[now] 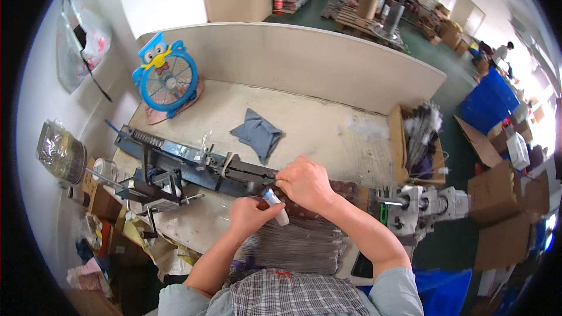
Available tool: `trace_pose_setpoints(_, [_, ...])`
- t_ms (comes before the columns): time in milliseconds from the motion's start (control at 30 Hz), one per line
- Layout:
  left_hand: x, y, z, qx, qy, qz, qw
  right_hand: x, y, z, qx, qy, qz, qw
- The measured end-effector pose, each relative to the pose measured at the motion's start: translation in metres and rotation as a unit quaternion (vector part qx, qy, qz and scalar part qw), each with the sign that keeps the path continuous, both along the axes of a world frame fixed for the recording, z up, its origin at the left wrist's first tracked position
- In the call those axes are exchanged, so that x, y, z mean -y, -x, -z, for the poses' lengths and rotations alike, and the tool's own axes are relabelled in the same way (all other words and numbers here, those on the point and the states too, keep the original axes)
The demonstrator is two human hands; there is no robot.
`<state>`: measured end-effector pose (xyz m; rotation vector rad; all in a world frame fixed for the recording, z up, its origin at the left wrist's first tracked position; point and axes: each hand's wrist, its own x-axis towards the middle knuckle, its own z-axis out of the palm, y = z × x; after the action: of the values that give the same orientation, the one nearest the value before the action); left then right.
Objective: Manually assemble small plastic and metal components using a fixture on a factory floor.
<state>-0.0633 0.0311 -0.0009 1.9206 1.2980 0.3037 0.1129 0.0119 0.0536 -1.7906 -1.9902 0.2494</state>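
Note:
My left hand [250, 216] is closed around a small white tube [281, 216] with a light-blue part near its top, tilted beside my thumb. My right hand [304, 182] pinches at the right end of a long dark metal fixture [240, 171]; what sits between those fingertips is too small to make out. A spring and clamp parts run along the fixture, which lies slantwise on the worktable [222, 96]. Close to my body, below both hands, lies a thick bundle of thin grey wires [293, 246].
A grey cloth [257, 134] lies beyond the fixture. At the left stands a blue cartoon-shaped fan [170, 82]. To the right are a silver machine [430, 208], loose thin wires with white tufts [366, 134] and a cardboard box [400, 146]. A low panel [293, 58] borders the table's far side.

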Motion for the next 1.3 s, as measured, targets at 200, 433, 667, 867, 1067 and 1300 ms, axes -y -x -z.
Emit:
trace_pose_setpoints(200, [-0.006, -0.014, 0.041, 0.305, 0.122, 0.011, 0.944, 0.046, -0.025, -0.012, -0.01, -0.126, 0.03, 0.992])
trace_pose_setpoints(433, [0.015, -0.035, 0.037, 0.477, 0.224, -0.098, 0.845, 0.217, -0.098, 0.011, 0.005, -0.304, 0.291, 0.907])
trace_pose_setpoints(667, [-0.019, -0.012, 0.065, 0.259, 0.013, 0.023, 0.966, 0.472, -0.124, 0.076, 0.114, -0.268, 0.745, 0.6])
trace_pose_setpoints(867, [-0.024, 0.015, 0.056, 0.257, 0.006, -0.007, 0.966, 0.57, -0.069, 0.201, 0.041, 0.237, 0.894, 0.379])
trace_pose_setpoints(1067, [-0.011, 0.051, 0.035, 0.251, 0.003, -0.047, 0.967, 0.619, -0.084, 0.216, -0.076, 0.008, 0.925, 0.371])
trace_pose_setpoints(1300, [0.044, 0.063, 0.003, 0.313, -0.006, -0.015, 0.95, 0.437, -0.103, 0.011, -0.127, -0.477, 0.643, 0.586])
